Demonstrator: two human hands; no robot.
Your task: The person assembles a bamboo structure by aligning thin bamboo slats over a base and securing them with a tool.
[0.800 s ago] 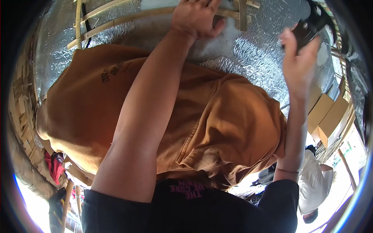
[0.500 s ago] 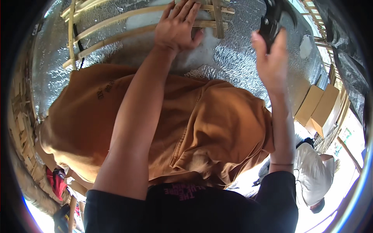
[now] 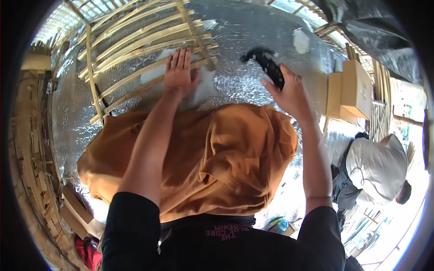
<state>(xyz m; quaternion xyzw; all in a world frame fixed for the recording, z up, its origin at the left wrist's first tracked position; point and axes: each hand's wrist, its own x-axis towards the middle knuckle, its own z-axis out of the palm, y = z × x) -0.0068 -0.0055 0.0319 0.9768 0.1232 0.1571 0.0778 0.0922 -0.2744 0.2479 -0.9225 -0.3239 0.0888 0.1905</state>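
Observation:
My left hand [image 3: 180, 81] lies flat with its fingers stretched out over the lower slats of a bamboo slat frame [image 3: 144, 46]. The frame rests on a shiny silver foil sheet [image 3: 235, 86]. In my right hand [image 3: 294, 92] is a black hammer [image 3: 270, 70], its head raised toward the upper left, to the right of the frame and apart from it. An orange-brown cloth [image 3: 244, 149] is spread in front of my body, under my forearms.
Open cardboard boxes [image 3: 350, 90] stand at the right. A person in a light shirt [image 3: 375, 162] bends down at the lower right. Split bamboo pieces [image 3: 36, 149] are along the left side, with a red cloth [image 3: 88, 253] below. Black plastic sheeting [image 3: 375, 40] hangs at the upper right.
The view has shifted, so more of the slat frame shows. My right hand has brought the hammer left and lower, closer to the frame. My left hand still rests on the slats.

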